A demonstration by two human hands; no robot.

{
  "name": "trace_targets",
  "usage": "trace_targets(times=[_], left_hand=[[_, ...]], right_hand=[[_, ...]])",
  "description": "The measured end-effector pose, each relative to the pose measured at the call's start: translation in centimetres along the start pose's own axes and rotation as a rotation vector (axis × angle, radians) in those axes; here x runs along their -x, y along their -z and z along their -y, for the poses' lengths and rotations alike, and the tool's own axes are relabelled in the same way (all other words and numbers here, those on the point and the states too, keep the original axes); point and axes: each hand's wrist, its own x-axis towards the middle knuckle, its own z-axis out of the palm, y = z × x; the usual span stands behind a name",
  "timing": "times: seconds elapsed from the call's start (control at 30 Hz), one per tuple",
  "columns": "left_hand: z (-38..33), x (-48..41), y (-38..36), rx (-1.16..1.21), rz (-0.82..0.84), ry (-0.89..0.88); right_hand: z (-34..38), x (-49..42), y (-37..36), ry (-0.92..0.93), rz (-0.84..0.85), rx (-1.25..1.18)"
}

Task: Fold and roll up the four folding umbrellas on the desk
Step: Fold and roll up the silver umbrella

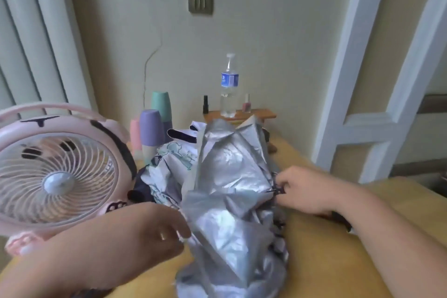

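Note:
A silver folding umbrella (229,191) lies crumpled and loose down the middle of the yellow desk (321,261). My left hand (154,230) pinches the canopy's left edge with curled fingers. My right hand (300,191) grips the dark rib tips at the canopy's right side. Behind it lies a white printed umbrella with dark trim (167,167), partly covered by the silver one. Other umbrellas are hidden or out of view.
A pink desk fan (58,172) stands at the left, close to my left arm. Pastel cups (152,133) stand behind the umbrellas. A water bottle (228,87) and two nail polish bottles sit on a small wooden stand (263,113) by the wall.

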Motion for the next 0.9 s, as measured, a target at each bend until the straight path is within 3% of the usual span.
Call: trace_targets(times=[0.07, 0.13, 0.17, 0.3, 0.5, 0.6, 0.7, 0.77, 0.83, 0.9], left_hand=[[0.2, 1.3, 0.2, 0.149, -0.183, 0.042], [-0.1, 1.9, -0.6, 0.183, -0.472, -0.018], [-0.5, 1.9, -1.3, 0.176, -0.523, -0.052], [-0.4, 0.1, -6.2, 0.061, -0.350, -0.096], [1.2, -1.4, -11.8, 0.083, -0.249, -0.219], [0.5, -1.3, -12.1, 0.033, -0.188, -0.258], [-0.4, -0.8, -11.1, 0.181, -0.119, -0.309], [-0.6, -0.7, -10.2, 0.428, -0.088, -0.305], [-1.0, -0.8, -9.1, 0.657, -0.217, -0.215], [-1.2, -1.3, -8.4, 0.633, -0.474, -0.079]], right_hand=[[-0.9, 0.2, -2.8, -0.032, -0.050, -0.061], [-1.4, 0.8, -4.6, -0.059, -0.097, -0.113], [-1.5, 1.1, -5.3, -0.068, -0.127, -0.120], [-2.1, 1.8, -7.4, -0.059, -0.209, -0.168], [-2.2, 3.1, -6.1, -0.070, 0.002, -0.574], [-1.9, 4.5, -5.4, -0.041, 0.065, -0.612], [-1.5, 5.6, -4.9, -0.103, 0.003, -0.558], [-1.3, 6.2, -4.7, -0.131, -0.060, -0.471], [-1.1, 6.8, -5.0, -0.128, -0.088, -0.427], [-0.9, 7.0, -5.5, -0.131, -0.090, -0.417]])
